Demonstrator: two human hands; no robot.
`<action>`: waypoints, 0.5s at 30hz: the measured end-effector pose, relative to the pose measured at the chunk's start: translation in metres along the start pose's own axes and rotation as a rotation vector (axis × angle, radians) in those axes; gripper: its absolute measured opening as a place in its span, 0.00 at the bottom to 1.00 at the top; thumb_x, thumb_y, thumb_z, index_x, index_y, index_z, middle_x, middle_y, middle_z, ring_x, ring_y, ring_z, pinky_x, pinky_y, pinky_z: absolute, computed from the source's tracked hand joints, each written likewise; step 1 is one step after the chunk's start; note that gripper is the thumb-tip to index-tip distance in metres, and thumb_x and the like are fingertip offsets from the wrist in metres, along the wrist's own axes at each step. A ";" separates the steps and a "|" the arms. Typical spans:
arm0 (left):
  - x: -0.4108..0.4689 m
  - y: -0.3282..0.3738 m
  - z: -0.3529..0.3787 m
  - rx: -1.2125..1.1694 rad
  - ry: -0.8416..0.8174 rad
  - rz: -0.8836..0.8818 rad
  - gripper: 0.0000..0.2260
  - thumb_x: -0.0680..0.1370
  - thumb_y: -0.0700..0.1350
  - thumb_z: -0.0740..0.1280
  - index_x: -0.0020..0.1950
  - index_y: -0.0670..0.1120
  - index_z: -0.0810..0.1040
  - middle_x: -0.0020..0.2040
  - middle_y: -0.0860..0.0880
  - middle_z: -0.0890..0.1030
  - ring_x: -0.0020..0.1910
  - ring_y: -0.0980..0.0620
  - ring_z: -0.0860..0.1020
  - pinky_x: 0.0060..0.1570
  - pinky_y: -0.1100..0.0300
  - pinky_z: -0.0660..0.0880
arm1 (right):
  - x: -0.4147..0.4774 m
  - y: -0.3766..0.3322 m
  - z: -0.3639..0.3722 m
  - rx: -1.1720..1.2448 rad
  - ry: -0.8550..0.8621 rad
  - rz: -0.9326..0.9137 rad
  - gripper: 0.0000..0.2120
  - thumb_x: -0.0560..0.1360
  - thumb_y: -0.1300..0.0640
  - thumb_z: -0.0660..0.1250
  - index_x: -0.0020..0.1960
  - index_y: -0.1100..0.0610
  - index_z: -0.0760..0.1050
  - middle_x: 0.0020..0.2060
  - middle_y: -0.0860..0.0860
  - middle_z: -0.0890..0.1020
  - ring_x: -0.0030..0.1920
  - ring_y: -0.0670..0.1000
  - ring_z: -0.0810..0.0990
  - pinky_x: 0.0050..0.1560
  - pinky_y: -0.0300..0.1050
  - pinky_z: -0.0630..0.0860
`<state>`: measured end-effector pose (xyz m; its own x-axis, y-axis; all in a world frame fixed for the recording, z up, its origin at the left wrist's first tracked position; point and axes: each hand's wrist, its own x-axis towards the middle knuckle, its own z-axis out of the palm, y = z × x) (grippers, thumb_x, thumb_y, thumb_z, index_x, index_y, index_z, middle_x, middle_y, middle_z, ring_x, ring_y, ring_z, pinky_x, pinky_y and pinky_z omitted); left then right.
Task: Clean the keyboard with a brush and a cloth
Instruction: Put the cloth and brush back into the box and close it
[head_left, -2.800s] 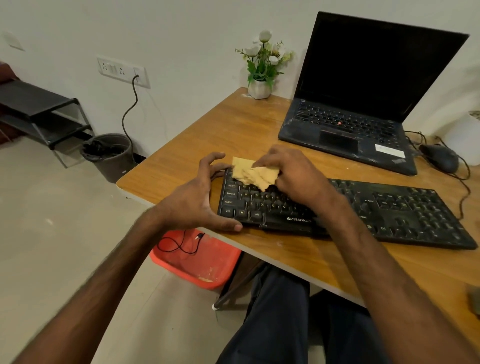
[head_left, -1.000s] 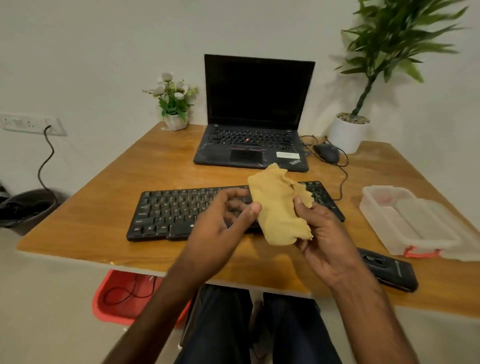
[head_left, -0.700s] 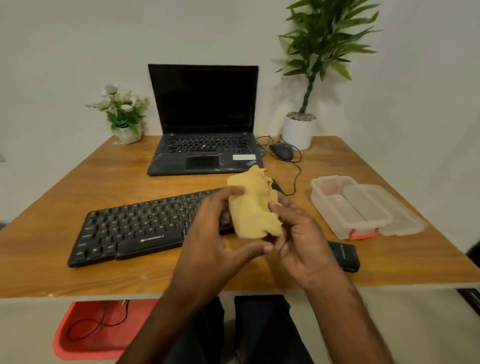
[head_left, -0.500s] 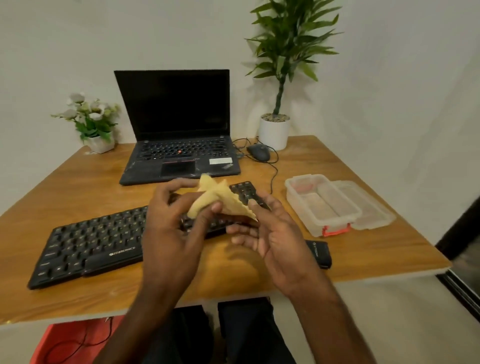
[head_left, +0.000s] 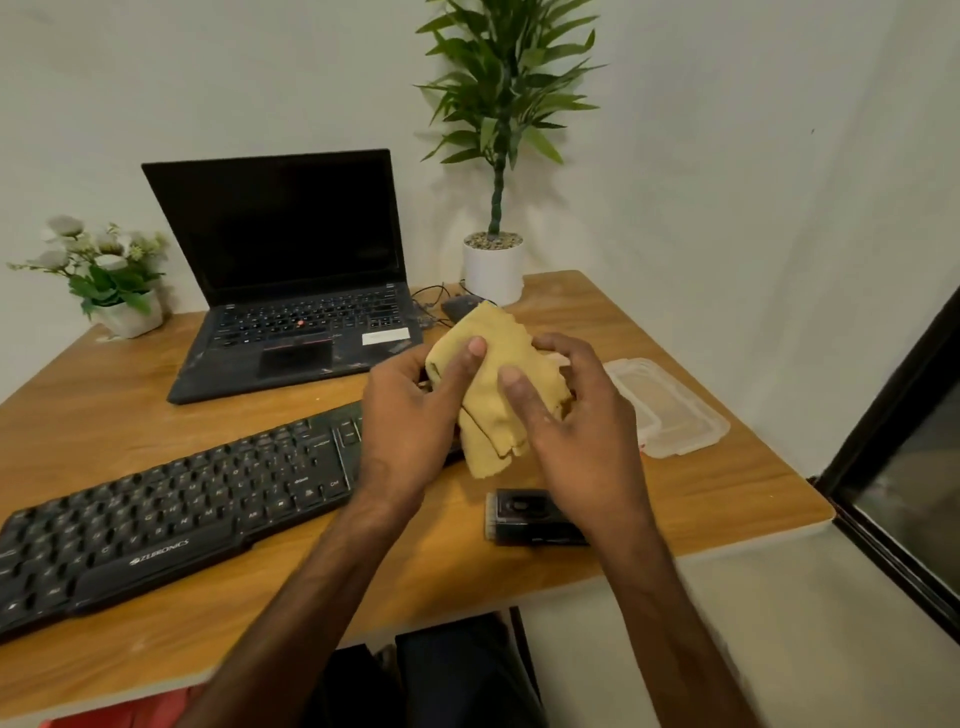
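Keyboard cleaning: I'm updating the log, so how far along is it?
Done: cannot confirm; the keyboard lies untouched. In hand: left hand and right hand both hold the yellow cloth clear of it. Left: probably more wiping, or putting the cloth away.

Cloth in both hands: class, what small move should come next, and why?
Probably lower the cloth onto the keyboard to wipe: the left hand and right hand hold it folded above the desk, off the keys.

One wooden table (head_left: 130, 415). On it: one black keyboard (head_left: 171, 514), one laptop (head_left: 291, 291), one mouse (head_left: 460, 307), one yellow cloth (head_left: 498, 374), one clear plastic container (head_left: 670, 410), one small black case (head_left: 524, 517). Two potted plants: flowers (head_left: 104, 270) far left, leafy plant (head_left: 498, 119) far right.
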<state>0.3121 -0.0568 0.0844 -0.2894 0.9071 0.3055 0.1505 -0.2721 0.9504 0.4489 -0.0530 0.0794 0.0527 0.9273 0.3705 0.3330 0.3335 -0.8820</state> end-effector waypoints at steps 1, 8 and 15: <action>0.000 -0.001 0.005 -0.077 -0.054 -0.063 0.11 0.79 0.49 0.69 0.55 0.43 0.82 0.42 0.49 0.87 0.39 0.54 0.85 0.32 0.63 0.78 | 0.003 0.004 -0.003 -0.048 0.036 -0.028 0.16 0.77 0.43 0.67 0.63 0.42 0.71 0.51 0.43 0.81 0.49 0.44 0.80 0.45 0.44 0.80; 0.001 -0.016 0.026 -0.428 -0.262 -0.326 0.19 0.76 0.34 0.69 0.67 0.40 0.77 0.57 0.43 0.85 0.46 0.51 0.86 0.36 0.61 0.82 | 0.016 0.023 -0.027 -0.093 0.023 0.008 0.15 0.80 0.51 0.64 0.62 0.44 0.62 0.45 0.48 0.79 0.44 0.48 0.79 0.39 0.46 0.75; 0.008 -0.016 0.046 -0.485 -0.113 -0.396 0.09 0.81 0.39 0.67 0.60 0.39 0.79 0.45 0.44 0.85 0.35 0.54 0.83 0.30 0.62 0.79 | 0.013 0.028 -0.023 -0.510 -0.060 -0.129 0.20 0.74 0.36 0.66 0.60 0.46 0.73 0.59 0.42 0.74 0.55 0.45 0.74 0.45 0.45 0.72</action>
<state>0.3510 -0.0303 0.0694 -0.1296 0.9899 -0.0575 -0.4004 0.0008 0.9163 0.4803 -0.0356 0.0664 -0.0677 0.8973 0.4361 0.7499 0.3341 -0.5710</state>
